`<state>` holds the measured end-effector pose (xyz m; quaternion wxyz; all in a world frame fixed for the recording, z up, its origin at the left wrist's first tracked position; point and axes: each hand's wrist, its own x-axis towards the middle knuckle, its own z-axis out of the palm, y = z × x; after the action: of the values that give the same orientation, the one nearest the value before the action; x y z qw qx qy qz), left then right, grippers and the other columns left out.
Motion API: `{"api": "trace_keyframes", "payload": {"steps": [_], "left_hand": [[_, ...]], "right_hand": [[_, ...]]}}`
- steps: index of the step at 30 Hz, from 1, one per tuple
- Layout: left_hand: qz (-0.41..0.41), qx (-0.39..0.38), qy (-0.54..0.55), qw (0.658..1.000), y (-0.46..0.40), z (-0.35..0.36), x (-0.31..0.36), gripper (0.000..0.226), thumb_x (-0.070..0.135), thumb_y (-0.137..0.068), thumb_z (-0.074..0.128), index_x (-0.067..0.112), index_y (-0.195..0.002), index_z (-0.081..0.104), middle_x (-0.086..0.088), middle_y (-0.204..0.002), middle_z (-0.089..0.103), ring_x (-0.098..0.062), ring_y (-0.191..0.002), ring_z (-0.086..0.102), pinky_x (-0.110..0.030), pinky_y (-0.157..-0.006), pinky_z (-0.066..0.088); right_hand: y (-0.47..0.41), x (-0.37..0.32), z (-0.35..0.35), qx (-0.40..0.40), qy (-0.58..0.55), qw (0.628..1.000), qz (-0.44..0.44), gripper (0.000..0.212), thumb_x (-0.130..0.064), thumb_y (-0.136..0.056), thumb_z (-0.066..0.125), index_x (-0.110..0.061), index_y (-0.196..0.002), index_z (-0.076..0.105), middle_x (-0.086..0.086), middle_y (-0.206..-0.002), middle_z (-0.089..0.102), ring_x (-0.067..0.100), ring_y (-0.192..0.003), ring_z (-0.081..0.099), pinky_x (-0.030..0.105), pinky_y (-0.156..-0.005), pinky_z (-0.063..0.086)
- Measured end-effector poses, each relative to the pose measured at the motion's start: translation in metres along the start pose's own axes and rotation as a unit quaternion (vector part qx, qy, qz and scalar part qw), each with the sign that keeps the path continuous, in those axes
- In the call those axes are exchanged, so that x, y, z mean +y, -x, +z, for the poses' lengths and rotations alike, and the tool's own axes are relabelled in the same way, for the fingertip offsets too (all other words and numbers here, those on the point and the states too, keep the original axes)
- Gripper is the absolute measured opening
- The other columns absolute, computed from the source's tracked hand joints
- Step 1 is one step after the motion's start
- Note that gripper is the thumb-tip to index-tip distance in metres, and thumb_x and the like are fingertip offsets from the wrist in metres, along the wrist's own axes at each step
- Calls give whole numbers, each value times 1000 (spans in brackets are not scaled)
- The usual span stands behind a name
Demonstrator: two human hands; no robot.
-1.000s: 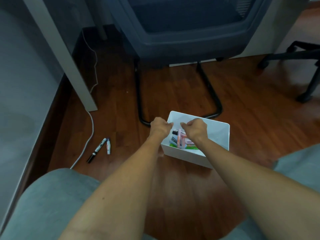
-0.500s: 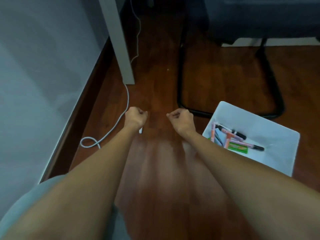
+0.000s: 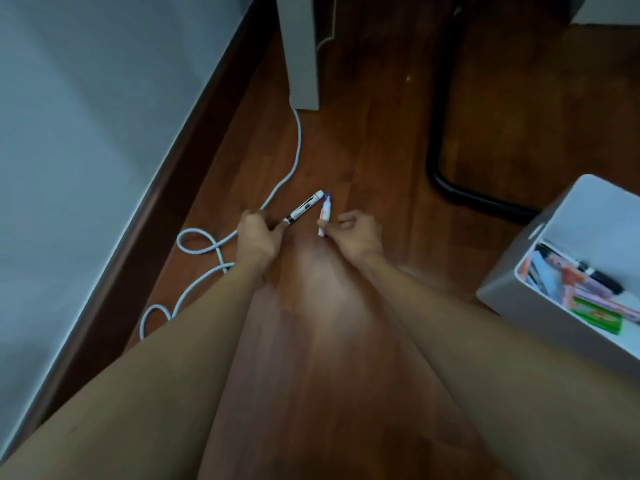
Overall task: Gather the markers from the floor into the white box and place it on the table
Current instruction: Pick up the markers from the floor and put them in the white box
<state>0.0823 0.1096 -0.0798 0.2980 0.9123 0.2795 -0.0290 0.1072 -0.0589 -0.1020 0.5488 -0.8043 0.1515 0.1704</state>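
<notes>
Two markers lie on the wooden floor in front of me. My left hand (image 3: pixel 258 235) pinches the near end of the long black-and-white marker (image 3: pixel 304 207). My right hand (image 3: pixel 356 233) pinches the near end of the short white marker (image 3: pixel 325 216). Both markers point away from me, their far tips almost meeting. The white box (image 3: pixel 585 209) stands on the floor at the right edge, with several markers (image 3: pixel 581 282) and a green pack inside it.
A white cable (image 3: pixel 277 188) loops across the floor just left of my left hand. A grey table leg (image 3: pixel 301 57) stands beyond it, beside the wall's dark skirting (image 3: pixel 162 188). The chair's black tube base (image 3: pixel 446 188) curves between the markers and the box.
Both hands left the white box and moved left to the two markers. They have closed on the markers' near ends. The view turned left, so the box now sits at the right edge.
</notes>
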Motion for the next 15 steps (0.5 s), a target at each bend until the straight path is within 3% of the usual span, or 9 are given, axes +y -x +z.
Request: {"api": "trace_keyframes", "payload": {"steps": [2, 5, 7, 10, 13, 15], "left_hand": [[16, -7, -4, 1000, -5, 8, -4, 29, 33, -85, 72, 6, -95, 76, -20, -101, 70, -33, -97, 65, -24, -77, 40], [19, 12, -10, 1000, -10, 18, -4, 32, 30, -81, 76, 4, -99, 76, -21, -108, 66, -35, -103, 61, -32, -91, 49], [11, 26, -12, 1000, -10, 24, -2, 33, 27, -79, 77, 1, -98, 75, -22, -108, 66, -38, -102, 64, -41, -92, 53], [-5, 21, -4, 1000, -4, 25, 3, 31, 25, -78, 78, -3, -92, 75, -24, -97, 72, -39, -93, 68, -44, -85, 56], [-34, -8, 8, 999, 9, 20, 10, 29, 25, -81, 77, -4, -88, 74, -23, -93, 73, -38, -90, 69, -38, -77, 54], [-64, -35, 22, 997, 21, 19, 15, 31, 25, -83, 75, -4, -90, 72, -21, -96, 73, -36, -93, 68, -33, -72, 46]], "right_hand": [[-7, -3, 7, 13, 0, 1000, -8, 52, -42, -74, 87, -4, -107, 74, 5, -91, 67, 16, -89, 64, 25, -79, 51], [-14, -6, 12, 21, 26, 999, -20, 32, -37, -74, 88, -10, -82, 73, 2, -81, 65, 19, -85, 67, 33, -83, 55], [-15, -6, 11, 26, 54, 998, -29, 28, -33, -76, 86, -8, -85, 76, 3, -81, 67, 19, -85, 68, 33, -82, 56], [-14, -10, 10, 5, 104, 994, -22, 18, -25, -82, 79, -7, -84, 78, 6, -81, 69, 21, -79, 67, 31, -70, 55], [-16, -14, 9, -2, 122, 992, 11, 24, -25, -79, 77, -3, -89, 77, 10, -93, 74, 25, -80, 70, 25, -60, 47], [-11, -15, 4, -4, 128, 991, 43, 35, -28, -80, 75, -1, -101, 76, 16, -106, 74, 30, -91, 73, 26, -65, 53]]}}
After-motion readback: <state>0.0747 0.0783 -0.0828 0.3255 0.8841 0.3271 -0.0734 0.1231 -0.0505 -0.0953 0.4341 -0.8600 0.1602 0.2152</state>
